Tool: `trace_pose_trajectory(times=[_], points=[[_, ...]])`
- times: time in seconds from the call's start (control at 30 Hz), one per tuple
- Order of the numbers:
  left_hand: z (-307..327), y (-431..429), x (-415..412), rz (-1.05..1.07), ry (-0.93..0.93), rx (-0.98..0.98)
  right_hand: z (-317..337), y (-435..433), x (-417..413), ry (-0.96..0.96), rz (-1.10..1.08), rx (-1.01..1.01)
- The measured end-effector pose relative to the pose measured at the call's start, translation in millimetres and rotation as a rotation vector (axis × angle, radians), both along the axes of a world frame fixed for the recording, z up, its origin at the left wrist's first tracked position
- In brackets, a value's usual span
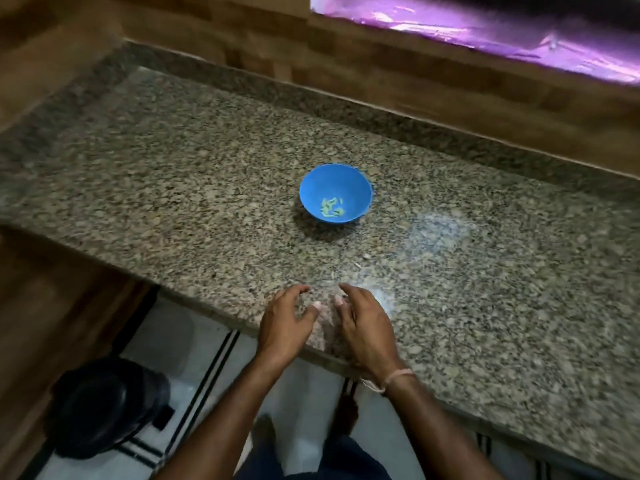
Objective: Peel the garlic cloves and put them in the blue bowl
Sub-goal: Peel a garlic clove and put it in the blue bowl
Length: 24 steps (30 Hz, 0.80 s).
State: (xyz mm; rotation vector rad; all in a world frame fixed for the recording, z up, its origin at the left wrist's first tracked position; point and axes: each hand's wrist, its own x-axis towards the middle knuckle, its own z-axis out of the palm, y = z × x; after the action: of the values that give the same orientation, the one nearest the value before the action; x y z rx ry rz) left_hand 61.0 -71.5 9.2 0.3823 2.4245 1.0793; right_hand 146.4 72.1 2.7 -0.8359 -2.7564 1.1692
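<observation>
Head view: round blue plastic bowl (349,181) out on the speckled granite countertop (166,188), pale peeled garlic cloves (331,207) in its bottom. Left hand (284,323) and right hand (362,329) close together by the front edge, loosely curved, gripping nothing.

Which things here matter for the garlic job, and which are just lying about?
Job: round blue plastic bowl; pale peeled garlic cloves inside it; left hand; right hand.
Lying about: black round object on the floor; shiny purple sheet.
</observation>
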Motion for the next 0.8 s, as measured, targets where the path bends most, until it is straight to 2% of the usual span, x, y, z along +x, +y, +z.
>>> trace_pose_trajectory(times=[0.27,0.43,0.53,0.67,0.8], points=[[-27.8,65.6,-44.3,0.012,0.146,-0.115,-12.4,63.3,-22.7,-0.223,-0.095,0.223],[-34.1,83.4,-58.1,-0.154,0.277,-0.195,-14.8,81.9,-53.2,-0.335,-0.118,0.273],[-27.3,81.0,-61.0,-0.225,0.300,-0.141,-17.6,84.8,-60.4,-0.363,-0.138,0.254],[6.4,99.7,-85.1,-0.129,0.317,0.003,-20.8,85.1,-62.0,-0.367,-0.165,0.241],[27.4,132.5,-140.2,-0.101,0.477,-0.053,-20.1,83.5,-63.3,-0.360,-0.198,0.215]])
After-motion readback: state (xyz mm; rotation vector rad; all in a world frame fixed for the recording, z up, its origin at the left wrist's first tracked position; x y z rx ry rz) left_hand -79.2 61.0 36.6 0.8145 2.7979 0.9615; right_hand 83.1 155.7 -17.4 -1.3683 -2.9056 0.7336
